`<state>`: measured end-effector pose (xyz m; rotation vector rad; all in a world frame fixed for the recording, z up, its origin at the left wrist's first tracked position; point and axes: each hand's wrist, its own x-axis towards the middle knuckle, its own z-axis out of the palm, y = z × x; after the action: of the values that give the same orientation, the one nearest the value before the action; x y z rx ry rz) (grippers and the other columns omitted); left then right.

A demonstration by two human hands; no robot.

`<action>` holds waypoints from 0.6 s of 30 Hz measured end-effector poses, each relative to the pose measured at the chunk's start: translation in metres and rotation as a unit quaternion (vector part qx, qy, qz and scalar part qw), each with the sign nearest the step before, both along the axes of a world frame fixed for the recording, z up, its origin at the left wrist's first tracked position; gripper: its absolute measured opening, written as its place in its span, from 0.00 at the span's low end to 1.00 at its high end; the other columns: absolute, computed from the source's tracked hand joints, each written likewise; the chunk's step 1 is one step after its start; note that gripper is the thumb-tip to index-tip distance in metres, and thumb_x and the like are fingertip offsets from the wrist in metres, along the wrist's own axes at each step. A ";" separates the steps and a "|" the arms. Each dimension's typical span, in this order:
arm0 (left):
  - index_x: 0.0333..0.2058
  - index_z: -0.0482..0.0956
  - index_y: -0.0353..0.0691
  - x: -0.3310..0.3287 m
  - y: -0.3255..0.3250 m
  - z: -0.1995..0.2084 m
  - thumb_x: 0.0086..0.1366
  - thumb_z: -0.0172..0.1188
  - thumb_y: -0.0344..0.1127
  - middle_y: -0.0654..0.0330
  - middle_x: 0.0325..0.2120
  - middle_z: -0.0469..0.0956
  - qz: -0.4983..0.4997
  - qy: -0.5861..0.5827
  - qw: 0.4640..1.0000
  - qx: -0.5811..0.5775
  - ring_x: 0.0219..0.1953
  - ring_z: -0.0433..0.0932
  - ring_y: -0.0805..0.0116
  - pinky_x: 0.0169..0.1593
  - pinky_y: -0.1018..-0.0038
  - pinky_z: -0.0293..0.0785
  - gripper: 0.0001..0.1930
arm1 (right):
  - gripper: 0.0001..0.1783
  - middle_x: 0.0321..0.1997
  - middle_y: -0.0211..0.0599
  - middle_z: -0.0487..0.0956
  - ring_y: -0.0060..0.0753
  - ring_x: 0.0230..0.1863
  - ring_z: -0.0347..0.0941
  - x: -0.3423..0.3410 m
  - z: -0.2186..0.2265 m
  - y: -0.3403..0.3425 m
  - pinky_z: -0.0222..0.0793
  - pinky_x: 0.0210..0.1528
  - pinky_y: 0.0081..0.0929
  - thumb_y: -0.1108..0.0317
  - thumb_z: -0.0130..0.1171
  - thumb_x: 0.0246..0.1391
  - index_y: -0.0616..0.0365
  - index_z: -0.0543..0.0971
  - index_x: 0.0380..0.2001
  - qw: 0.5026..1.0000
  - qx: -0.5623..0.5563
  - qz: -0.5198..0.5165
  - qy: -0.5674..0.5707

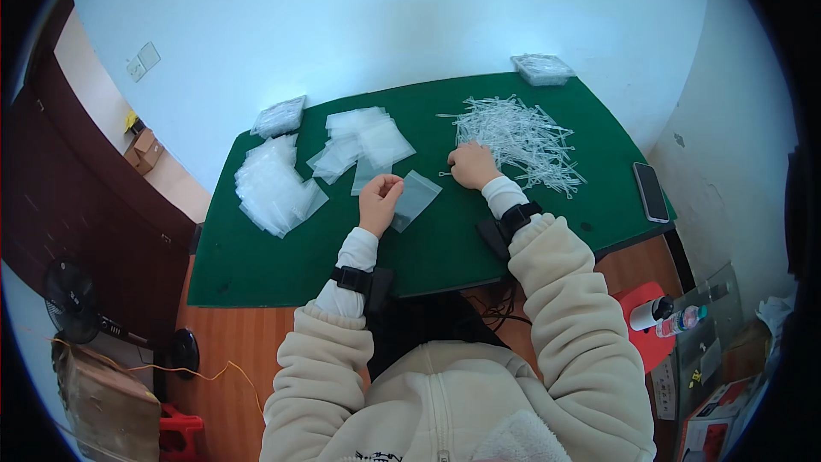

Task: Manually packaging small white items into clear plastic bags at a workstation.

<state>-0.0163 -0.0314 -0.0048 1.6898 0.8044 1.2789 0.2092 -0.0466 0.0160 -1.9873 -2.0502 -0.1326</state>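
My left hand (380,203) is closed, thumb and fingers pinching the edge of a small clear plastic bag (418,198) that extends to its right. My right hand (473,164) reaches over the near-left edge of a pile of thin clear plastic sticks (513,133), some with looped ends. Its fingers curl downward, and their tips are hidden. One looped end (444,174) shows just left of that hand; whether it is gripped is unclear. Beyond my left hand lies a loose heap of flat clear bags (376,139), with a fanned stack of bags (272,188) farther left.
The green table (265,278) meets the wall at the back. Packed clear bundles sit at its far left (280,116) and far right (544,69). A phone (651,192) lies by the right edge. Below right, a red stool (643,346) bears a cup (647,314) and a bottle (680,322).
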 end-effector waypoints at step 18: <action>0.45 0.72 0.37 0.025 0.021 0.036 0.64 0.47 0.41 0.60 0.35 0.74 -0.148 -0.052 0.973 -0.167 0.36 0.73 0.73 0.39 0.78 0.69 0.16 | 0.01 0.21 0.26 0.72 0.16 0.21 0.66 -0.037 0.021 -0.018 0.63 0.22 0.14 0.75 0.53 0.48 0.60 0.73 0.26 0.680 0.008 0.203 0.705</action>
<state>0.0085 -0.0106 0.0312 1.3982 0.6359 0.9569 0.1722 -0.0649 0.0368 -0.8202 -1.2056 1.1002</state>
